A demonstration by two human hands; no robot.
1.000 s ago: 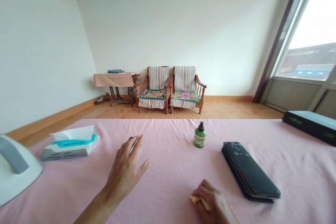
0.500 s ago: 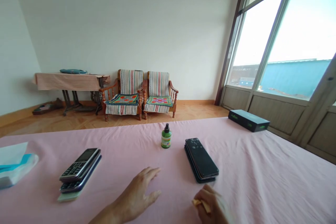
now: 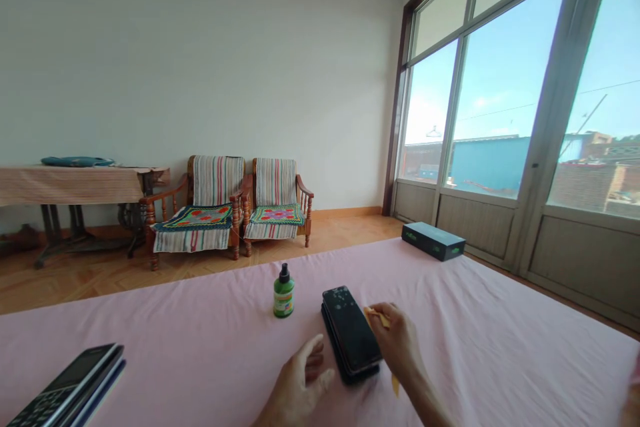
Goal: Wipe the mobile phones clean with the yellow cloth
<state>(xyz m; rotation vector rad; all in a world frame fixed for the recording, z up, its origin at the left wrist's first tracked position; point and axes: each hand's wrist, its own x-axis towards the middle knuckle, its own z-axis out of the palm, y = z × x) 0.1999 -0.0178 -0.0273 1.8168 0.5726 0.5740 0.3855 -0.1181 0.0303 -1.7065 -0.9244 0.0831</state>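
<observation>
A stack of black smartphones lies on the pink cloth, with pale spots on the upper end of the top screen. My right hand is closed around a small yellow cloth at the right edge of the stack; another bit of yellow hangs below the palm. Left of the stack is my left hand, its fingers partly curled and apart, holding nothing. Just beyond stands a green spray bottle with a black nozzle, upright.
Keypad phones are stacked at the near left, cut off by the frame. A black box rests near the far right edge of the pink-covered surface. Two wooden armchairs and a cloth-covered table stand beyond.
The view has swung to the right. My right hand has moved up with the yellow cloth to the phones' right side, and my left hand has come closer to their left side.
</observation>
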